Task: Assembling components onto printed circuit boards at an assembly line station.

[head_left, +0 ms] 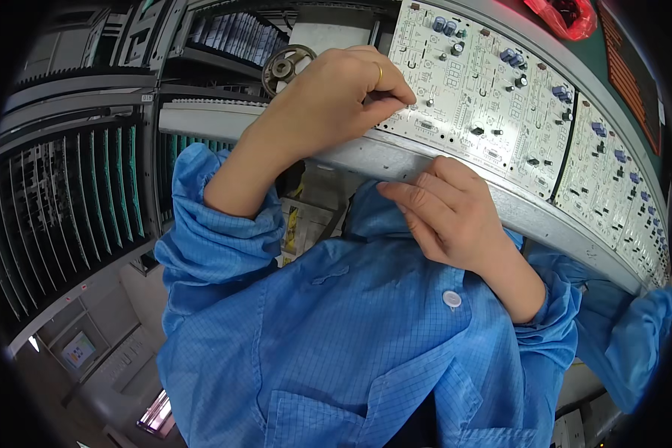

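Observation:
My left hand (334, 98), with a gold ring on one finger, reaches over the lower left part of a white circuit board (444, 86). Its thumb and fingertips are pinched together at the board's surface; whatever they hold, if anything, is too small or covered. The board carries blue and black cylindrical capacitors (456, 48) and other small parts. My right hand (452, 213) hovers nearer to me, in front of the metal rail (396, 160). Its fingers are curled with thumb and fingertips together, and I cannot make out anything between them.
More populated boards (612, 179) line the rail to the right, where a co-worker's blue sleeve (642, 343) shows. A red plastic bag (567, 15) lies beyond the boards. On the left stand racks holding upright boards (67, 216), and a handwheel (282, 69) sits behind my left hand.

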`<state>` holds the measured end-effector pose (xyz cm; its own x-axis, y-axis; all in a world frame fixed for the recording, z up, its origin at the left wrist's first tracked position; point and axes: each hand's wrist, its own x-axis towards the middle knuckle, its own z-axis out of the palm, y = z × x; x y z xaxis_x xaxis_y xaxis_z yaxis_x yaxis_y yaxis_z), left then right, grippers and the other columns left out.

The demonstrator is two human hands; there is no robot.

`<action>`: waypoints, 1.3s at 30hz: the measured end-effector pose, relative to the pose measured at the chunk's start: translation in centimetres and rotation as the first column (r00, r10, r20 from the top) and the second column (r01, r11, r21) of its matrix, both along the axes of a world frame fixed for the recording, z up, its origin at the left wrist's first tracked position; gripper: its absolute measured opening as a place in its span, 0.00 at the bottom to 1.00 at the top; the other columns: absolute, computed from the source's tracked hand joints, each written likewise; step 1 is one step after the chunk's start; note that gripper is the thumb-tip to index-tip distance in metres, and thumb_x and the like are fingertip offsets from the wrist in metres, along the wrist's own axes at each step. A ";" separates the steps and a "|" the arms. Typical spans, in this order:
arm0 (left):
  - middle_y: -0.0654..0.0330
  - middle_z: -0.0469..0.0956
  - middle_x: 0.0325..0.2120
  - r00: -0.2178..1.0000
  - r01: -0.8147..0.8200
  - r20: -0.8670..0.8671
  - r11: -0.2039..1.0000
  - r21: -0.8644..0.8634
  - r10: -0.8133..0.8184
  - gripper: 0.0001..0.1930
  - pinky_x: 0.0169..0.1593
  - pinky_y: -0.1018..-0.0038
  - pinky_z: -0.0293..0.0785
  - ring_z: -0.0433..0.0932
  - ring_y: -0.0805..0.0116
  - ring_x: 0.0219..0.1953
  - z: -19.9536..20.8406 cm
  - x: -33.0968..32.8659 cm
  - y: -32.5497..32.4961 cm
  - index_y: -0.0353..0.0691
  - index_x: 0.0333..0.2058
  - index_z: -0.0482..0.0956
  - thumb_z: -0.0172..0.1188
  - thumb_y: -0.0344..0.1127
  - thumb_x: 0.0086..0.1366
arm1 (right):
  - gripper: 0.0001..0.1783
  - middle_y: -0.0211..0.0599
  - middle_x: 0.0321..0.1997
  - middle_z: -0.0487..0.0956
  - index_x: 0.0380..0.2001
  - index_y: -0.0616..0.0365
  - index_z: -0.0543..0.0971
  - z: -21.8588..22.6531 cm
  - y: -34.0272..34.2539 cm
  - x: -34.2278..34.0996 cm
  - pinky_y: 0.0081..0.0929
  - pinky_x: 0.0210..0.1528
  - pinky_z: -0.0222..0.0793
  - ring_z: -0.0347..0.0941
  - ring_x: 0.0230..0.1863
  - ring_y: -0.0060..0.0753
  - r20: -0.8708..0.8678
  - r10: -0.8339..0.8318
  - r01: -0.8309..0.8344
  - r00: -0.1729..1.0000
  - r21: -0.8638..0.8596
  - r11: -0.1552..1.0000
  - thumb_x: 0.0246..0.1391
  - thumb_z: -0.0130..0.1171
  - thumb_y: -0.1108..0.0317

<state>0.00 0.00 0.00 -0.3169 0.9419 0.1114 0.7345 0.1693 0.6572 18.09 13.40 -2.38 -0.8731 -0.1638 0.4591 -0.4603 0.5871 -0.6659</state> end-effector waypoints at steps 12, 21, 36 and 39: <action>0.58 0.83 0.34 0.995 -0.095 0.015 0.993 0.066 0.094 0.10 0.42 0.75 0.77 0.82 0.67 0.34 -0.1 1.1 -0.5 0.37 0.39 0.83 0.65 0.26 0.56 | 0.19 0.32 0.22 0.71 0.38 0.59 0.81 -0.2 -0.2 0.0 0.30 0.27 0.64 0.65 0.25 0.35 -0.024 0.014 -0.013 1.000 0.036 0.999 0.36 0.60 0.79; 0.49 0.79 0.41 0.990 -0.064 0.125 0.998 -0.009 0.064 0.12 0.53 0.63 0.70 0.75 0.52 0.49 1.3 2.4 0.4 0.38 0.40 0.81 0.65 0.31 0.56 | 0.16 0.33 0.23 0.73 0.37 0.58 0.80 -0.9 -0.3 0.4 0.32 0.28 0.66 0.68 0.27 0.37 -0.119 -0.014 0.019 0.993 0.036 0.999 0.39 0.61 0.79; 0.50 0.77 0.39 0.530 -0.177 -0.731 0.899 0.401 0.430 0.12 0.46 0.65 0.70 0.75 0.54 0.41 7.0 2.8 -4.7 0.36 0.40 0.80 0.63 0.33 0.58 | 0.14 0.36 0.26 0.75 0.37 0.59 0.80 -1.1 -0.6 0.2 0.34 0.33 0.67 0.70 0.30 0.41 -0.176 -0.002 0.007 0.984 0.025 1.000 0.43 0.61 0.78; 0.47 0.70 0.57 -0.070 -0.381 -0.862 0.785 0.488 0.502 0.20 0.64 0.58 0.58 0.64 0.47 0.61 14.0 -0.3 -14.4 0.41 0.53 0.75 0.62 0.41 0.63 | 0.13 0.41 0.25 0.75 0.37 0.62 0.81 -0.8 -0.3 1.3 0.39 0.36 0.64 0.69 0.28 0.46 -0.155 -0.004 0.016 0.988 0.077 0.997 0.45 0.59 0.80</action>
<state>-0.32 -14.43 14.01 -0.2342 0.6211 0.7479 0.4894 0.7400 -0.4614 19.34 13.11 -3.20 -0.7945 -0.1961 0.5747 -0.5480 0.6392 -0.5395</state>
